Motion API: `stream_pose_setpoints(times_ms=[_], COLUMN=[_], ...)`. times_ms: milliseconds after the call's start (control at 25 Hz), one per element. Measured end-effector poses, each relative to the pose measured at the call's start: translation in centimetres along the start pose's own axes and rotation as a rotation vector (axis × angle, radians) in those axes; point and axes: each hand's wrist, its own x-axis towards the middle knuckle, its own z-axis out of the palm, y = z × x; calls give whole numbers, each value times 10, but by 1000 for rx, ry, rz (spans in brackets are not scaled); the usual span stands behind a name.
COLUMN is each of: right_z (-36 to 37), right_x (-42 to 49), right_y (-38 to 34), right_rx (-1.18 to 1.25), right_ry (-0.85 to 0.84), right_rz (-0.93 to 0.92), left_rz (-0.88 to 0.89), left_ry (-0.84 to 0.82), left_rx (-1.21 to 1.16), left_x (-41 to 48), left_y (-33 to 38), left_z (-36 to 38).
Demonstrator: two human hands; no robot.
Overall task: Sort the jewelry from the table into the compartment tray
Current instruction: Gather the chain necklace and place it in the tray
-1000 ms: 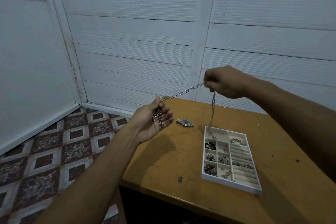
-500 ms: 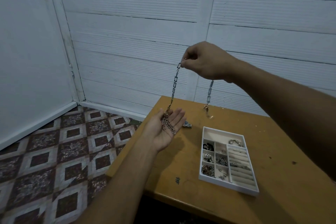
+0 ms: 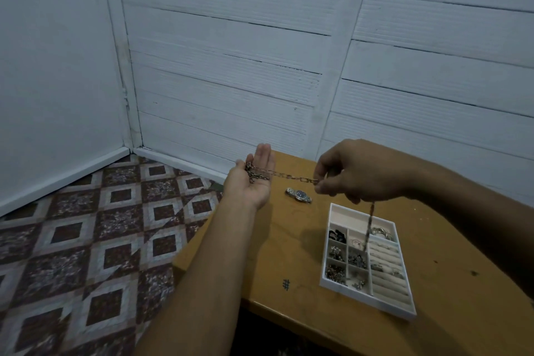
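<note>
Left hand (image 3: pixel 245 191) lies palm-up, fingers straight, a heap of the chain (image 3: pixel 284 176) pooled in it. The right hand (image 3: pixel 361 173), well apart at its three o'clock, pinches the same chain between thumb and fingertips, with a run of links bridging the two. The loose tail drops toward six o'clock over the white compartment tray (image 3: pixel 367 302) (several cells hold small pieces), and a wristwatch (image 3: pixel 299 195) lies on the wooden table (image 3: pixel 462 254) at the tray's eleven o'clock.
</note>
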Motion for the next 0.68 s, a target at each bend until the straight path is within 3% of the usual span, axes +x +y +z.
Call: stream_pose_setpoints(times_ms=[280, 680], right_z=[-17, -41], right_x=[-21, 8], right_y=[14, -19], right_rx=[-17, -100], right_ry=[-103, 39], right_rz=[39, -74], left_rz=[55, -93], left_ry=[19, -9], left_rx=[71, 282], left_x=[9, 1], left_y=[21, -19], left_z=[-7, -24])
